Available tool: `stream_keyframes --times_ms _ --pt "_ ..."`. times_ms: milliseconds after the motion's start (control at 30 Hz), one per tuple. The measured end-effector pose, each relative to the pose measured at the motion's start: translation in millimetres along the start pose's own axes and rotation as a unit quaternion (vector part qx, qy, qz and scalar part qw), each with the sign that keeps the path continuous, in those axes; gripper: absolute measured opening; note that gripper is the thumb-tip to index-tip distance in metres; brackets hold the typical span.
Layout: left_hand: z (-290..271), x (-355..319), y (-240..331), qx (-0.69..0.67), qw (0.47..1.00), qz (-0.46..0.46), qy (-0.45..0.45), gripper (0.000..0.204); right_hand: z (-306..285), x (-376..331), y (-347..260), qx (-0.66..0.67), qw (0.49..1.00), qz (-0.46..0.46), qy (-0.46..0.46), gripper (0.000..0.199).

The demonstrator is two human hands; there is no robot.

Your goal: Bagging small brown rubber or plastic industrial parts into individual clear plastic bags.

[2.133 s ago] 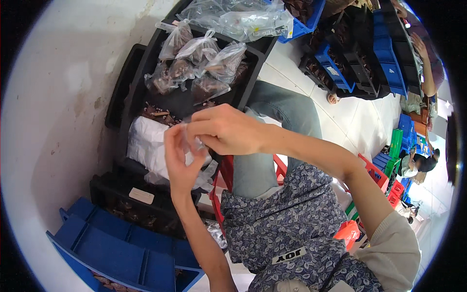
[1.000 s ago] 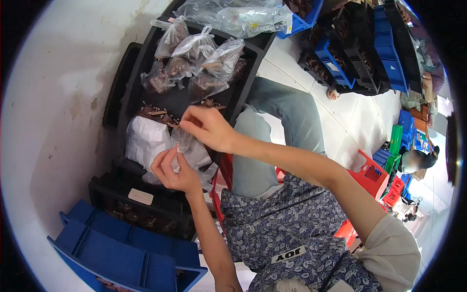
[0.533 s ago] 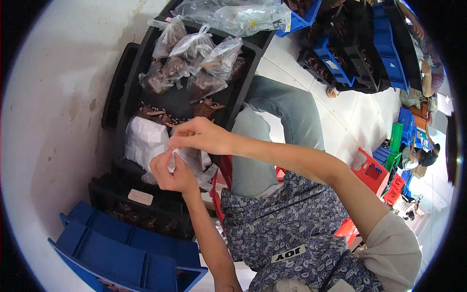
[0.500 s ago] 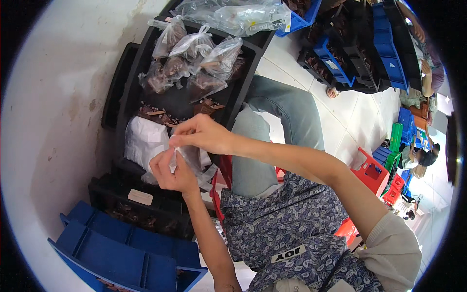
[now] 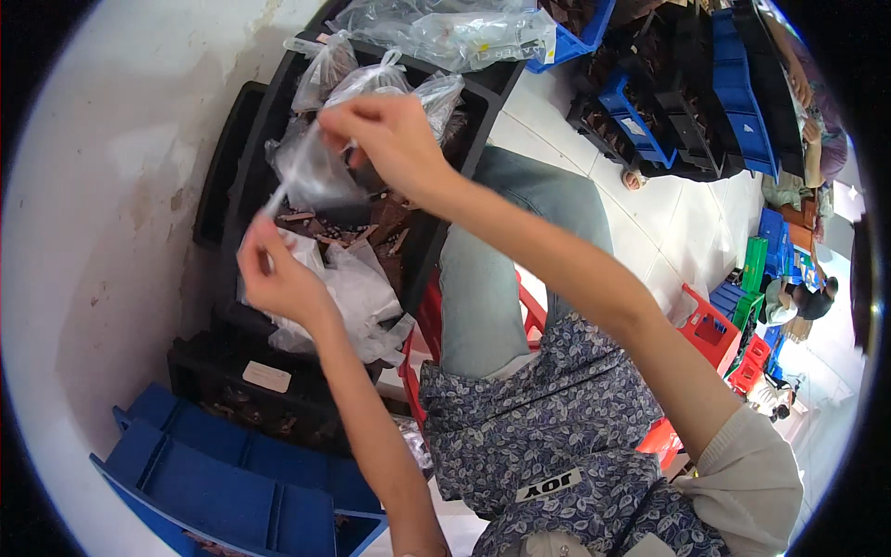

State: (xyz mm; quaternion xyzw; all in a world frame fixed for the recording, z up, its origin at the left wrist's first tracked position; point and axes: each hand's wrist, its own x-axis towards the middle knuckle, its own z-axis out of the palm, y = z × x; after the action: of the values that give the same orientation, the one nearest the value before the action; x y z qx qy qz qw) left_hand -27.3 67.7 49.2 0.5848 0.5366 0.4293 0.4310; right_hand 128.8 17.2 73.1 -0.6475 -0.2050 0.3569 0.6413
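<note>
A clear plastic bag [image 5: 320, 181], seemingly unfilled, is stretched by its rim between my two hands, its body hanging toward the upper side. My left hand [image 5: 283, 274] pinches one end of the rim, above the stack of white plastic bags [image 5: 357, 292]. The other end is pinched by my right hand [image 5: 390, 139], higher up over the black crate [image 5: 237, 200]. Loose dark brown pieces with pinkish-tan strips [image 5: 394, 223] lie in the crate below the bag. Beyond my right hand sit several knotted clear bags [image 5: 325, 70] of brown pieces, partly hidden by the hand.
Clear plastic wrapping [image 5: 455, 37] lies across the crate's far end. Blue crates [image 5: 223, 473] stand at lower left beside a labelled black crate [image 5: 269, 376]. A stained wall [image 5: 139, 186] runs along the left. Stacked crates [image 5: 668, 93] and other people are at right.
My hands have moved apart, the right one away from me and the left one leftward. The clear bag is now spread between them, off the white stack.
</note>
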Motion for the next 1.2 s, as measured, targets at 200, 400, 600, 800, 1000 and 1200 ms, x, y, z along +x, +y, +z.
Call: stream_keyframes --times_ms 200,400,600,800,1000,1200 --pt "-7 19 -43 0.089 0.985 -0.023 -0.148 0.042 -14 23 34 -0.263 0.96 -0.054 0.074 0.02" --pt "-26 -55 -69 0.352 0.894 0.192 -0.202 0.043 -13 -62 106 -0.599 0.769 -0.157 -0.159 0.036" --pt "-46 -60 -63 0.236 0.953 -0.03 -0.19 0.032 -6 -57 100 -0.643 0.735 -0.131 -0.172 0.037" --pt "-50 -62 -69 0.196 0.969 0.02 -0.147 0.025 20 -68 125 -0.484 0.836 -0.208 -0.157 0.013" --pt "-54 -70 -83 0.356 0.911 0.098 -0.185 0.029 -18 -30 73 -0.274 0.961 -0.028 0.022 0.028" --pt "-48 -71 -73 0.301 0.942 0.105 -0.108 0.03 -53 -9 14 0.005 0.996 0.091 0.015 0.028"
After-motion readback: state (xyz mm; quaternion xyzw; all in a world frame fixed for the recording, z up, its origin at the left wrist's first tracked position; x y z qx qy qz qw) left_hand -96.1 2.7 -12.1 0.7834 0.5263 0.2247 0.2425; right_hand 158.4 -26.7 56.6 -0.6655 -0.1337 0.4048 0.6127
